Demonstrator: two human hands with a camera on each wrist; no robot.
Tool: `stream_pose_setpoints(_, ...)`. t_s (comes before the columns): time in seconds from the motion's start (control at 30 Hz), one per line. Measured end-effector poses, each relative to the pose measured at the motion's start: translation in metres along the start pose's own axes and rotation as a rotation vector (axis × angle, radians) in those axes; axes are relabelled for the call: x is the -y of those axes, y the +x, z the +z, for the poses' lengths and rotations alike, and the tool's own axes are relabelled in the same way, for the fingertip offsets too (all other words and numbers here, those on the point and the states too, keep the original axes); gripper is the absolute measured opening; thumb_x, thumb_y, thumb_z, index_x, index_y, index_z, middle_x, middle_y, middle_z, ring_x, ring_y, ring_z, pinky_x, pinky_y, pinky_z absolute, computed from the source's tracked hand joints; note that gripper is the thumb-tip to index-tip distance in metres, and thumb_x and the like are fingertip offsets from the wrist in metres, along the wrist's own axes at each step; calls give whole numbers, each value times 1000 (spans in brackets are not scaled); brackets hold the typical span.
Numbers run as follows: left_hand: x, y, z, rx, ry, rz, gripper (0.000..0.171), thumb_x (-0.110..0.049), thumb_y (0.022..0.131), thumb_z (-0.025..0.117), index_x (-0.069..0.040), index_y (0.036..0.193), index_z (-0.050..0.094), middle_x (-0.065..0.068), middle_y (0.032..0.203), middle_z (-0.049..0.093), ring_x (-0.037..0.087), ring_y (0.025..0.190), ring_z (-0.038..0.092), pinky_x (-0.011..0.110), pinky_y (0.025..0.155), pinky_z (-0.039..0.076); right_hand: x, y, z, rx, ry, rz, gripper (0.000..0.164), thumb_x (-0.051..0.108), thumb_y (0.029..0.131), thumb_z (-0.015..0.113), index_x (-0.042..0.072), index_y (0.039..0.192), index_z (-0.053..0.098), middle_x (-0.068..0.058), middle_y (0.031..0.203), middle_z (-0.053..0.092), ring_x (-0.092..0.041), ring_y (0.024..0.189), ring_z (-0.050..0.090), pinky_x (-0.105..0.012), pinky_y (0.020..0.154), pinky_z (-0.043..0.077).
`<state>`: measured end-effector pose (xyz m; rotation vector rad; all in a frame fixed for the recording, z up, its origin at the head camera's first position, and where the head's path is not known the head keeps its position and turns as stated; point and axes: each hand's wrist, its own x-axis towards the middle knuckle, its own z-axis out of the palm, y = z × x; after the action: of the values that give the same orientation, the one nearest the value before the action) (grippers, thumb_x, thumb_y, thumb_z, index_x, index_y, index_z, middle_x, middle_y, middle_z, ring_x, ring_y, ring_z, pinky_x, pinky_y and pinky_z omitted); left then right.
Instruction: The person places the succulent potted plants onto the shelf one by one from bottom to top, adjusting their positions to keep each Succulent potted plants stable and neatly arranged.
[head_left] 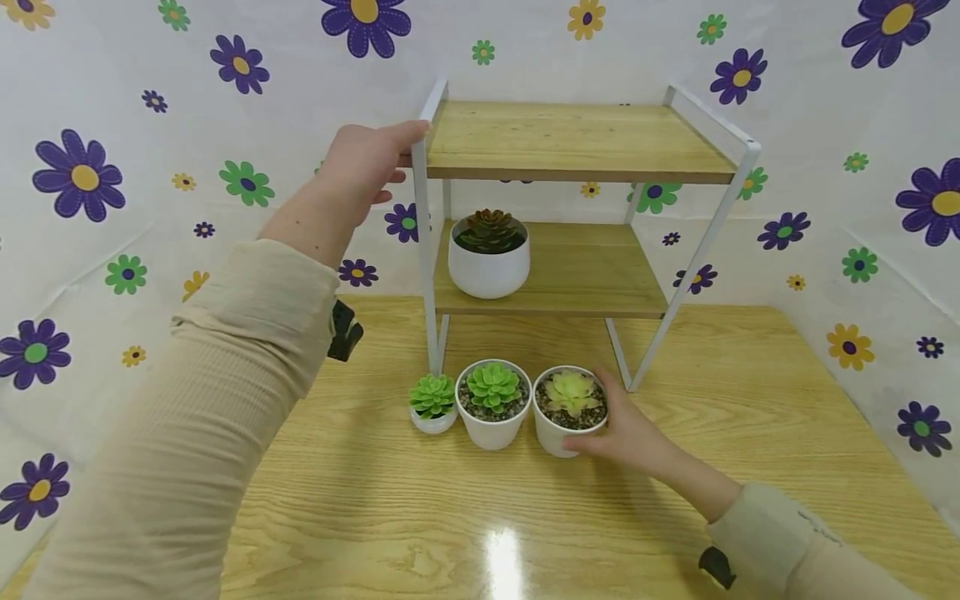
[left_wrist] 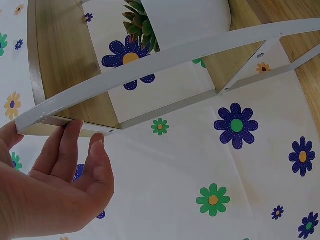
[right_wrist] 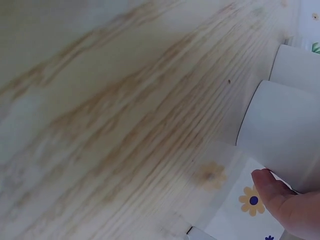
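Note:
In the head view my left hand [head_left: 358, 167] grips the upper left corner of a two-tier shelf [head_left: 577, 137] with wooden boards and a white metal frame. The left wrist view shows the fingers [left_wrist: 67, 155] curled at the upper board's end, beside the white frame bar [left_wrist: 165, 62]. Low at the right, my right hand [head_left: 637, 437] holds a white pot [head_left: 551, 433] with a pale yellow-green succulent, thumb in front and fingers round its right side. That pot stands on the table beside a white pot with a green succulent [head_left: 491, 429].
A small green succulent in a low white bowl [head_left: 432, 422] stands leftmost in the row, by the shelf's front left leg. On the lower board sits a round white pot [head_left: 489, 271] with a dark succulent. Flower-printed cloth [head_left: 187, 100] hangs behind the wooden table [head_left: 375, 500].

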<state>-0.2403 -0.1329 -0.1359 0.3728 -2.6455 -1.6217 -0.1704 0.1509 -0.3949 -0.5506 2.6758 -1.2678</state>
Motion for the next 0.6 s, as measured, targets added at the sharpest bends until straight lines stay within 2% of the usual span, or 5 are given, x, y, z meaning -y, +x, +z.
stream_pose_setpoints(0.17,0,0,0,1,-1,0,58,-54,93,44,-18,138,44,-5,137,51,15,128,40,31,103,35,1,2,-1,-14,7,7,107,24,71,82,-13,141,11,-37,138,33,-50,126,39,-58,104,33)
stream_pose_setpoints(0.6,0,0,0,1,-4,1,59,-54,93,44,-18,139,43,-5,138,51,15,128,40,31,103,35,2,1,0,-76,-47,38,103,23,67,84,-12,139,20,-36,133,43,-48,121,46,-56,101,38)
